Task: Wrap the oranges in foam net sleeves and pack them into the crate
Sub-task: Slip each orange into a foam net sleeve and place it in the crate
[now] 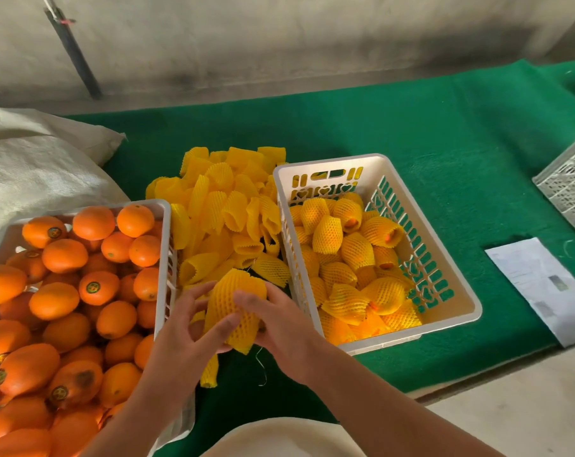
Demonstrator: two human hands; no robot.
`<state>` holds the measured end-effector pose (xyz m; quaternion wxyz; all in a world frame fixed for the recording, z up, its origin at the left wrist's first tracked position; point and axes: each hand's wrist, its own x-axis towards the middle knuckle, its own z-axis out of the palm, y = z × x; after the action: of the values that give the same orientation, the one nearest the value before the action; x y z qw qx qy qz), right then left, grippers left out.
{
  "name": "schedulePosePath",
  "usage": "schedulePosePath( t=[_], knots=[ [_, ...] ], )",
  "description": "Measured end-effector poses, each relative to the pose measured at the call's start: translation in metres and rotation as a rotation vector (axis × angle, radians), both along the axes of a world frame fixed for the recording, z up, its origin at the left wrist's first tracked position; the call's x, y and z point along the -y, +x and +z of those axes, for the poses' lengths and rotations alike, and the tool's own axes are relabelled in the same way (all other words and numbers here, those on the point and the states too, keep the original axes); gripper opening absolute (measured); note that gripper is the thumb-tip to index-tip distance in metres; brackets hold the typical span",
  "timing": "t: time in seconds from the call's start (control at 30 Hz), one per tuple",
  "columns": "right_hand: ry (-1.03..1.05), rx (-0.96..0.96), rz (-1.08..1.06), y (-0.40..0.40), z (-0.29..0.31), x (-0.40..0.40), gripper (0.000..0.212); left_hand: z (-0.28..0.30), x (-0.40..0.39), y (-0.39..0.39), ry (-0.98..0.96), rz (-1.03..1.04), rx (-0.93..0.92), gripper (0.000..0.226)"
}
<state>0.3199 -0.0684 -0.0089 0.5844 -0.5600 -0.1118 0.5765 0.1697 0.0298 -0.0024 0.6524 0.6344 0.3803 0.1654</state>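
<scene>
Head view: my left hand (194, 319) and right hand (279, 324), fingers (246, 300) curled, grip one sleeved orange (235, 308) between crates.

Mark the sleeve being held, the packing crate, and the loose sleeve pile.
held sleeve (235, 308), head view, netted middle
packing crate (316, 163), head view, bare far rim
loose sleeve pile (227, 206), head view, pile centre

Both bare forearms reach in from the lower edge and meet at the sleeve (236, 308). The left hand (184, 328) is on the sleeve's left — fingers spread and curled, thumb across its lower front. The right hand (276, 321) clasps its right side, fingers wrapped round behind, knuckles up.
</scene>
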Motion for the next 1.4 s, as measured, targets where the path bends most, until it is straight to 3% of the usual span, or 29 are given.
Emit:
schedulePosePath(
  t=[0.17, 0.37, 0.6, 0.87, 0.97, 1.4],
  knots=[
    [-0.029, 0.009, -0.105, 0.020, -0.008, 0.003, 0.075, -0.006, -0.006, -0.005, 0.064, -0.042, -0.096, 0.058],
    [-0.053, 0.087, -0.329, 0.086, 0.000, 0.024, 0.076, -0.030, -0.026, -0.035, 0.242, 0.003, -0.305, 0.028],
    [-0.301, 0.333, -0.549, 0.185, -0.013, 0.065, 0.117, -0.049, -0.023, -0.045, 0.416, -0.040, -0.399, 0.033],
    [-0.538, 0.641, -0.526, 0.246, -0.060, 0.103, 0.088, -0.054, -0.019, -0.035, 0.607, -0.122, -0.493, 0.053],
    [-0.651, 0.733, -0.447, 0.253, -0.074, 0.108, 0.088, -0.054, -0.020, -0.035, 0.627, -0.145, -0.490, 0.060],
    [-0.772, 0.725, -0.384, 0.260, -0.085, 0.110, 0.091, -0.060, -0.021, -0.035, 0.653, -0.160, -0.464, 0.059]
  ],
)
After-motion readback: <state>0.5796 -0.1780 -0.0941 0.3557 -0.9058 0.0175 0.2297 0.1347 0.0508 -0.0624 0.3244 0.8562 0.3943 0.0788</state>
